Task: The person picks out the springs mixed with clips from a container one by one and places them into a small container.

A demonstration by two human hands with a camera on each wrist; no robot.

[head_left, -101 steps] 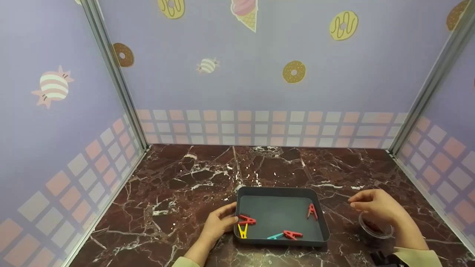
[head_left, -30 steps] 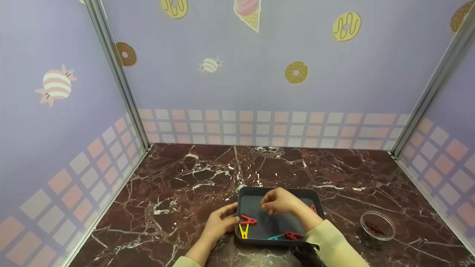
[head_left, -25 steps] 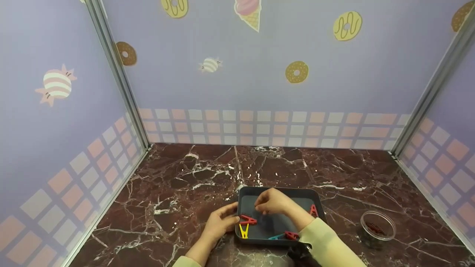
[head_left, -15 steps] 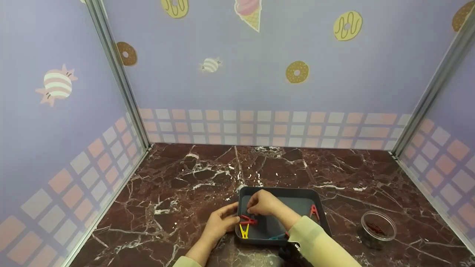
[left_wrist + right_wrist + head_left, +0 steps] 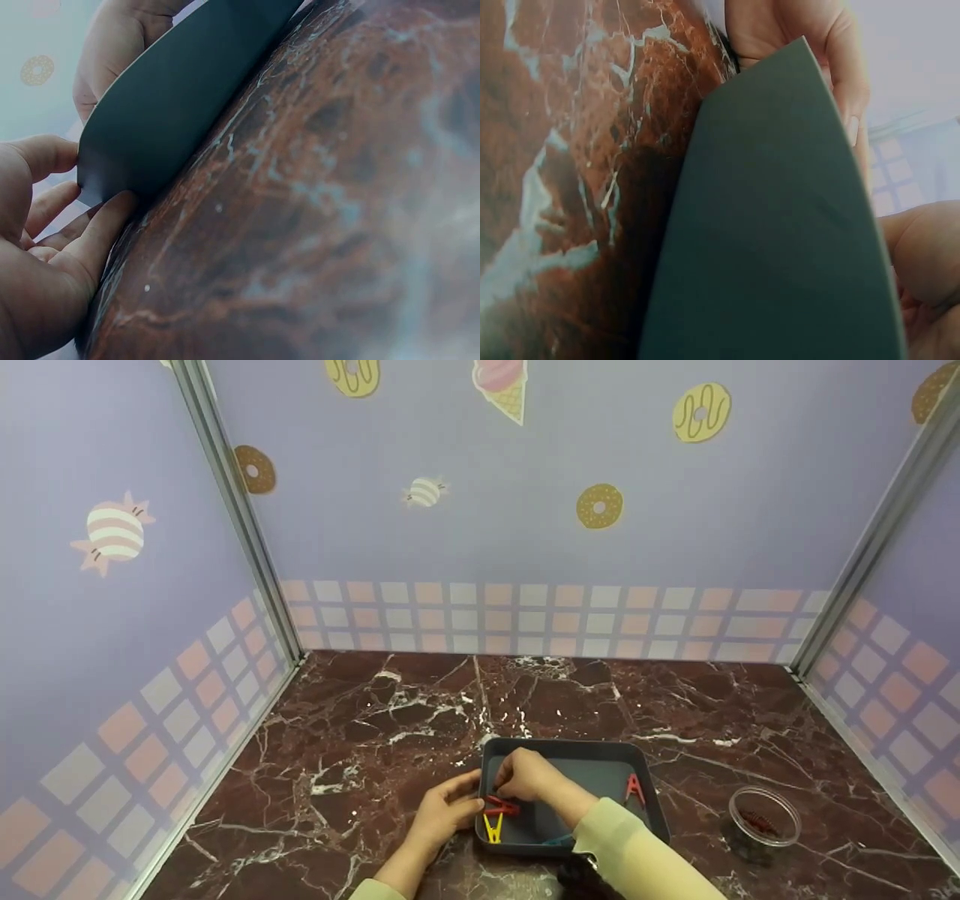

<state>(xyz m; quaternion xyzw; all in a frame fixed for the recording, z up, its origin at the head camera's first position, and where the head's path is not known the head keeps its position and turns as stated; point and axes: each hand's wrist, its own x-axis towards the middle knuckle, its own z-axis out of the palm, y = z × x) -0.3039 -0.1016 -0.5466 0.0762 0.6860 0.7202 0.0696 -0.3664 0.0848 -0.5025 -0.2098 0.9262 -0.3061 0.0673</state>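
Observation:
My right hand (image 5: 529, 776) is low over the left part of a dark grey tray (image 5: 600, 765). Its thumb and fingertips come together close behind a red clip (image 5: 506, 808); I cannot tell what is between them. My left hand (image 5: 442, 814) rests its fingertips and thumb against the tray's outer left wall, as the left wrist view also shows at the tray's side (image 5: 161, 112). In front of the red clip lies a yellow clip (image 5: 493, 829). A blue clip (image 5: 556, 840) is partly covered by the right sleeve. Another red clip (image 5: 634, 790) lies by the right wall.
To the right of the tray stands a clear round plastic cup (image 5: 789, 834) with small dark red pieces (image 5: 761, 821) in it. The marbled tabletop (image 5: 375, 780) is bounded by patterned panels (image 5: 555, 619) at the back and sides.
From over the cup, my right hand has moved left across the tray and down beside the left red clip. Its sleeve now hides the front red clip. My left hand stays at the tray wall.

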